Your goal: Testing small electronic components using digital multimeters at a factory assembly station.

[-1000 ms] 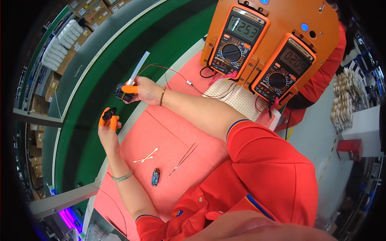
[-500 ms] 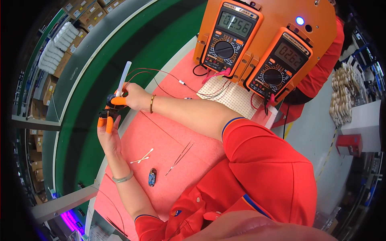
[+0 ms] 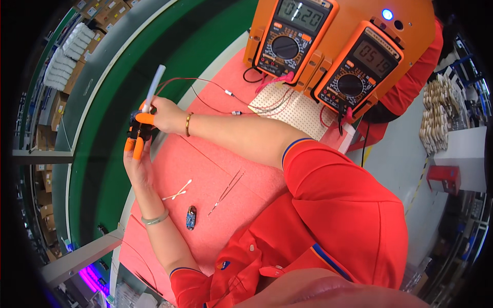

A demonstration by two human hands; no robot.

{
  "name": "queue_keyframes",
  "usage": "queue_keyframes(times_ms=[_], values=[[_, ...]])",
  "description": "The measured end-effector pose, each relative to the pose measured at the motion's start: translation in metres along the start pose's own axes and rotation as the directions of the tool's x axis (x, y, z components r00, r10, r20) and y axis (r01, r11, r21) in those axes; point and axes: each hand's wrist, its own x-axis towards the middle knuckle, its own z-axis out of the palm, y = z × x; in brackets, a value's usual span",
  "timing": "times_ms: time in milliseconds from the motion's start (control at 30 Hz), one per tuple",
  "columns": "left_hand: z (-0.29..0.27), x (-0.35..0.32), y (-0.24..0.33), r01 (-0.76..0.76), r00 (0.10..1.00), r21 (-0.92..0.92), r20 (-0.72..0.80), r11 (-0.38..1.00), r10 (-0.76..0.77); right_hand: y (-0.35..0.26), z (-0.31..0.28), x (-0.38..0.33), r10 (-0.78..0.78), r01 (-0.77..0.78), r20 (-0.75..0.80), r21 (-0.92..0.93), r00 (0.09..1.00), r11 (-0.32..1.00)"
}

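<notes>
Head view: my left hand (image 3: 136, 156), orange finger covers on, pinches a small black part (image 3: 139, 131); it's right where both hands meet, over the mat's far-left edge by the belt. My right hand (image 3: 154, 117) grips a slim translucent white stick (image 3: 154, 87), tilted up; fingers hide much of the black part. Thin red wires (image 3: 197, 79) arc from near the right hand to a pale perforated board (image 3: 310, 120), passing beyond my forearm. Two orange-framed multimeters (image 3: 285, 47) stand behind it. On the pink cloth mat (image 3: 251, 200): crossed cotton swabs (image 3: 178, 193), blue-and-black circuit piece (image 3: 191, 219), metal tweezers (image 3: 225, 194), all well apart from hands. Green conveyor belt (image 3: 100, 177) beyond
</notes>
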Motion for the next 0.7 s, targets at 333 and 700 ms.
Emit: queue_keyframes(times_ms=[333,700], values=[[-0.012,0.004,0.010,-0.001,0.994,-0.009,-0.114,1.000,0.000,0.000,0.000,0.015,-0.052,0.053,0.010,-0.135,0.999,0.989],[-0.009,0.001,0.006,0.046,0.982,0.105,-0.188,0.993,-0.025,0.002,0.001,0.007,-0.062,0.120,0.216,-0.271,0.975,0.955]])
